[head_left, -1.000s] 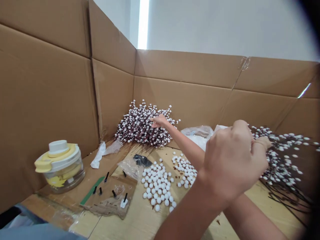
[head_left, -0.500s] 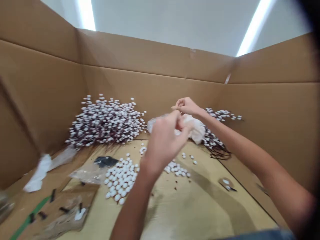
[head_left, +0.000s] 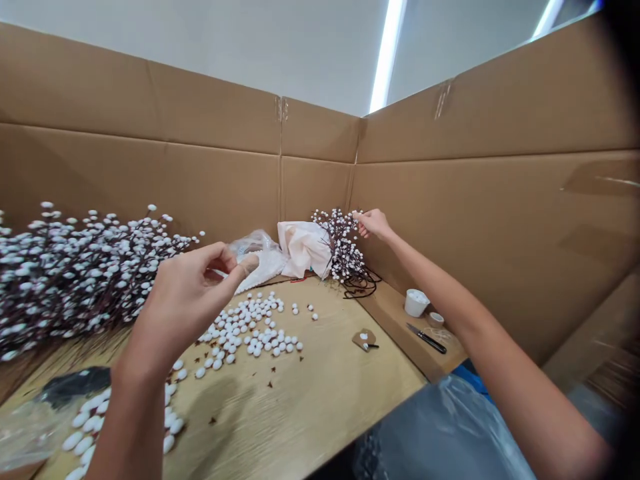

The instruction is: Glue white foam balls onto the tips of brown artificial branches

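Right hand: reaching far over to the back corner, at the edge of the small bunch; fingers curled, thumb side toward the bunch. From where I stand I cannot tell whether it grasps a sprig or merely touches.
Right arm: stretched long and slanting inward from the lower right, probably because the small bunch sits so deep.
Left hand: raised over the near side, back of the hand toward me, thumb and forefinger brought close as if for a fine pinch. Whether anything thin is between them, I cannot tell.
Small bunch: by the corner of the cardboard wall, beside a white wrap, its dark stems looping forward. Kept there, I'd guess, to leave working room in front.
Big bunch: along the far left, beyond the left hand, sprigs heaped the same way; the two bunches look purposely kept apart.
Beads: white, spread loose over the table in the middle and near left, likely so single ones are easy to pick.
Bag: clear, with white contents, between the left hand and the wrap.
Knife: flat at the right side, near a white cup, seemingly set aside within reach.
Scrap: on the table, a white blob on top.
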Demonstrator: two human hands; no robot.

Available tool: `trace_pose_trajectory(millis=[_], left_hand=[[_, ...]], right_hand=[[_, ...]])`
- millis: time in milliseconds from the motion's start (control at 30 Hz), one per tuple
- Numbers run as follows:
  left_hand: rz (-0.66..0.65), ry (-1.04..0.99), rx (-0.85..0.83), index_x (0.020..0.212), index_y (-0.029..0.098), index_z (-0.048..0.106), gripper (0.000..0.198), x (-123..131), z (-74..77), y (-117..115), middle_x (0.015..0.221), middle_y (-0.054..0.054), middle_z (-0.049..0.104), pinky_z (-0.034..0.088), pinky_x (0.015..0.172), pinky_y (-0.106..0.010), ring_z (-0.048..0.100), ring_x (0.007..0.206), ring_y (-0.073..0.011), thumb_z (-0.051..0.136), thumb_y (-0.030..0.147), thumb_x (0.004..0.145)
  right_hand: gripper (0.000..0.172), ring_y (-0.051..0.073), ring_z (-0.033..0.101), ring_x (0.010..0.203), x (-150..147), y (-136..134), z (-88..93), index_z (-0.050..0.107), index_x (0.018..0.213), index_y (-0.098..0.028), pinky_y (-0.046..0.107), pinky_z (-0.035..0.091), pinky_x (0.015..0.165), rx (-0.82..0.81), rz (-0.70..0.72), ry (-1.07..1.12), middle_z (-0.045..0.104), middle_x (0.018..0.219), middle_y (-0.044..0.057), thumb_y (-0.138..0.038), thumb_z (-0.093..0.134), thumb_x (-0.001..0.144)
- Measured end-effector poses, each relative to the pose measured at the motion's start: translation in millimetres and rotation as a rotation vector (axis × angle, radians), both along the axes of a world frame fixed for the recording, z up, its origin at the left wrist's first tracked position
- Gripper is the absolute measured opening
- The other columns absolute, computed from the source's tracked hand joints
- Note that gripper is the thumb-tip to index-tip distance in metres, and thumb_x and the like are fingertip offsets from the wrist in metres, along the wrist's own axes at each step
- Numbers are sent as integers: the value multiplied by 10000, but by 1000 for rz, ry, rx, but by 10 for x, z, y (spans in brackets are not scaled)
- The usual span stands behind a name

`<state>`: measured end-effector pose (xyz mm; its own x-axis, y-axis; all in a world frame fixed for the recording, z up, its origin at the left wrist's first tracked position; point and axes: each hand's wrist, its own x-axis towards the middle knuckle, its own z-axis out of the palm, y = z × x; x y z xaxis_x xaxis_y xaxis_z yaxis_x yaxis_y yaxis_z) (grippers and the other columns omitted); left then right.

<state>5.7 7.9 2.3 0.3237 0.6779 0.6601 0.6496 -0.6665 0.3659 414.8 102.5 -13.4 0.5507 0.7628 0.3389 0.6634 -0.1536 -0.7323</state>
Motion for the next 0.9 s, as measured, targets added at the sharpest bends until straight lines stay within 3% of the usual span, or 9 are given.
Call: trace_pose_trajectory(millis=[133,333,433,667,800,900], left_hand=[[-14,51,-31,625,192,540,331,38,-7,-1,572,25,587,322,563,-216,506,565,-133,540,475,797],[-33,105,-37,691,207,571,290,65,-47,37,666,13,648,347,602,-228,549,616,-150,519,464,816],[-38,106,-31,697,210,575,288,71,-66,56,672,14,652,351,595,-231,560,615,-151,525,469,813],[-51,92,-34,697,197,595,276,88,-77,64,660,-2,663,352,578,-231,561,595,-146,534,443,805],[-116,30,-103,736,188,634,247,150,-139,144,730,-44,694,404,612,-256,608,655,-178,545,409,799],[-219,-40,-188,834,186,681,208,280,-256,268,780,-70,710,452,615,-265,640,691,-197,587,361,772]], right_hand=[[192,96,574,539,97,96,-172,604,707,-94,241,492,575,-167,-93,-113,625,630,54,-263,677,762],[223,105,619,711,-27,251,-241,611,929,-102,267,536,647,-361,-68,-157,642,846,27,-315,565,880],[248,133,629,806,-120,285,-173,608,976,-106,312,536,727,-298,-90,-184,647,936,48,-330,559,881],[80,327,557,1104,-244,220,22,652,811,-114,378,411,907,36,-125,-193,643,1038,212,-149,603,759],[146,213,623,857,-494,69,-16,620,831,-133,311,474,783,209,53,-38,663,847,126,-233,514,817],[194,119,582,626,-855,-148,-186,581,841,-148,252,495,644,287,265,141,627,715,46,-315,482,843]])
